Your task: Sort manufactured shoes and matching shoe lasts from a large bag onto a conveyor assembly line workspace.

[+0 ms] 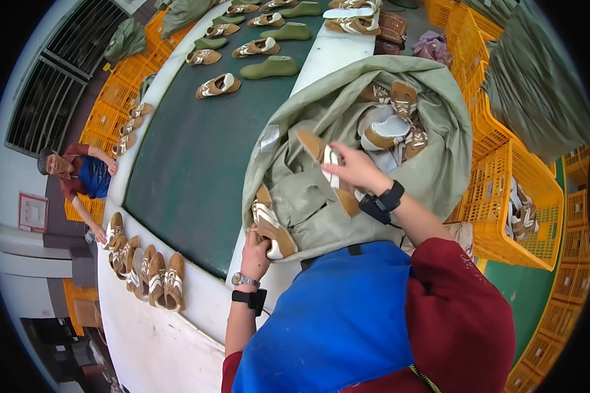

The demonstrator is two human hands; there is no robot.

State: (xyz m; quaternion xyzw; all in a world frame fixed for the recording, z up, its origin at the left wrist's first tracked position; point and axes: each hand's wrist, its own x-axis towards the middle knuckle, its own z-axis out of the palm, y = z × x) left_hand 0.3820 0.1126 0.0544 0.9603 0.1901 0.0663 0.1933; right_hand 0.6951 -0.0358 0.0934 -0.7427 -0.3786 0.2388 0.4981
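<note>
In front of me a grey-green cloth sack (449, 118) lies open, its rim rolled down. My right hand (357, 171) grips a brown sneaker (314, 145) with white stripes by its middle, above the sack's inside. At the sack's near left rim, my left hand (254, 254) has its fingers closed on the heel end of another brown-and-white sneaker (274, 226). Its thumb and fingers are partly hidden by that shoe. Several more sneakers (404, 98) lie heaped at the far right inside the sack, some showing pale insoles.
A dark green belt (177, 170) carries sneakers and green shoe lasts (270, 67) at its far end. Sneakers stand in a row (156, 278) on the white ledge at left, near a co-worker (88, 171). Yellow crates (505, 196) line the right, one holding shoes.
</note>
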